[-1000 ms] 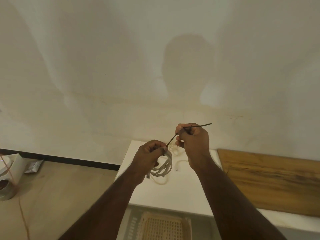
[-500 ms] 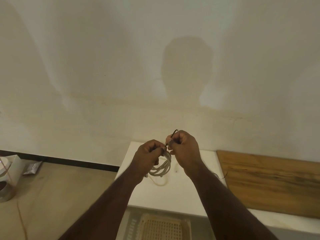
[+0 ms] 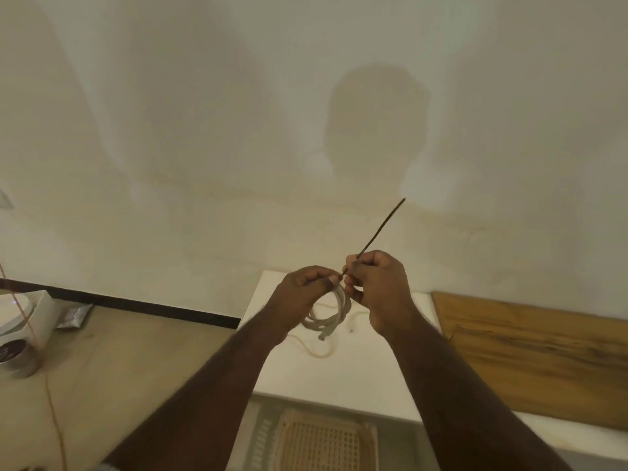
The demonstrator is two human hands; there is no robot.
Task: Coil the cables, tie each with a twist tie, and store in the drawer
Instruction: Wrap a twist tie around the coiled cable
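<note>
A coiled white cable hangs from my left hand, which grips the top of the coil above the white table. My right hand sits just right of it, pinching a thin dark twist tie. The tie runs from the coil's top between my hands and sticks up and to the right past my right fist. A second white cable lies loose on the table under the coil.
A wooden board lies on the table at the right. Below the table's near edge is a woven basket. On the floor at far left stand a white box and a round tin. A wall stands close behind the table.
The twist tie's free end, curled short above my right fist half a second ago, now stands out long, up and to the right. My left hand still holds the coil.
</note>
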